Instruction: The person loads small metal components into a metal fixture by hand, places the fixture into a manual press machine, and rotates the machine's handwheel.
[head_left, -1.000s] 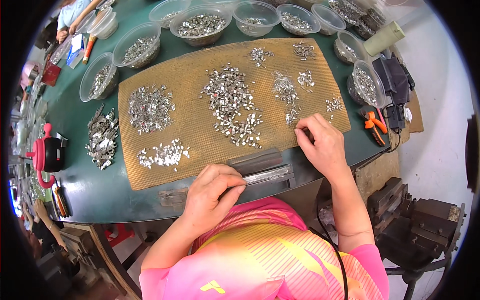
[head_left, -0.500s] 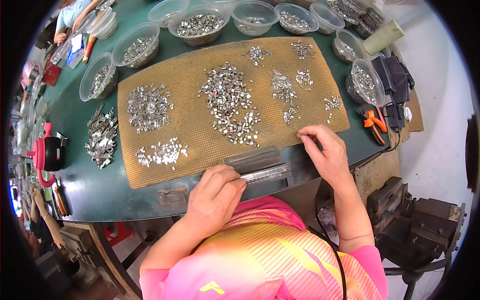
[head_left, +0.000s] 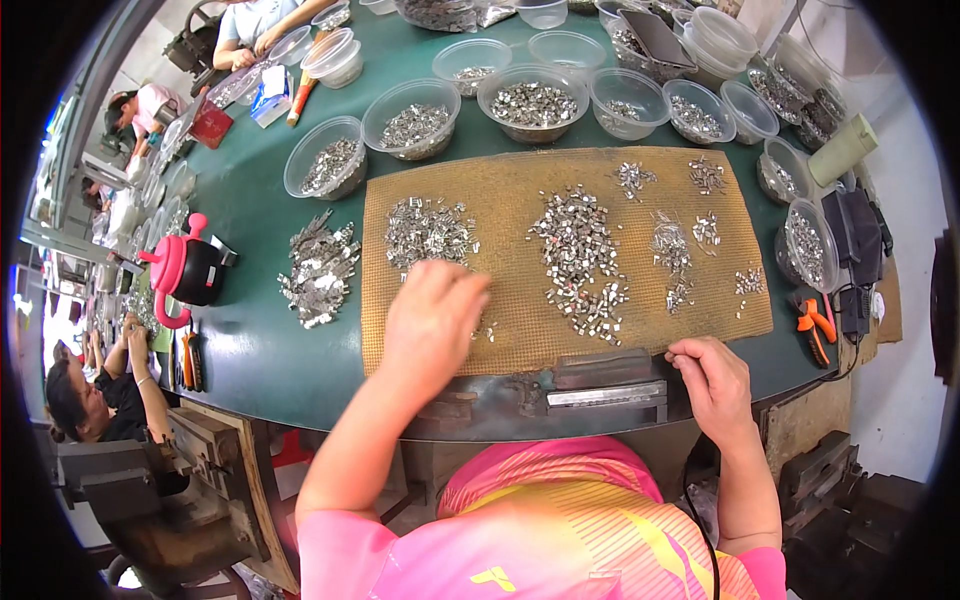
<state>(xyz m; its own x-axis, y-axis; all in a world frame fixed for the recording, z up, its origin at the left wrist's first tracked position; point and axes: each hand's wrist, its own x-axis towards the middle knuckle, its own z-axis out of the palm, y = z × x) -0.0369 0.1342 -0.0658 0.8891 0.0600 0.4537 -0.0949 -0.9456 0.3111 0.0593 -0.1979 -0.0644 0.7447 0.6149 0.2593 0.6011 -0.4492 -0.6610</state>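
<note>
My left hand (head_left: 432, 322) is over the left part of a brown textured mat (head_left: 510, 260), blurred, with fingers bent and their tips hidden. It covers most of a small heap of flat silvery pieces (head_left: 487, 332), just below a pile of small metal pieces (head_left: 430, 232). At the mat's front right edge my right hand (head_left: 714, 388) has thumb and forefinger pressed together; anything between them is too small to make out. Between the hands, at the table's front edge, lies a narrow metal fixture (head_left: 607, 396) with a bright strip along it. Behind it sits a dark metal block (head_left: 602, 370).
More metal piles lie on the mat, the largest in the middle (head_left: 580, 250). Clear plastic bowls (head_left: 532, 100) of metal pieces line its far side. Orange-handled pliers (head_left: 815, 328) lie right; a pink and black pot (head_left: 188, 270) stands left. Other people work farther off.
My left hand has left the metal fixture and moved left and away from me, over the mat. The right hand stays by the mat's edge, still pinched. The whole view has swung left.
</note>
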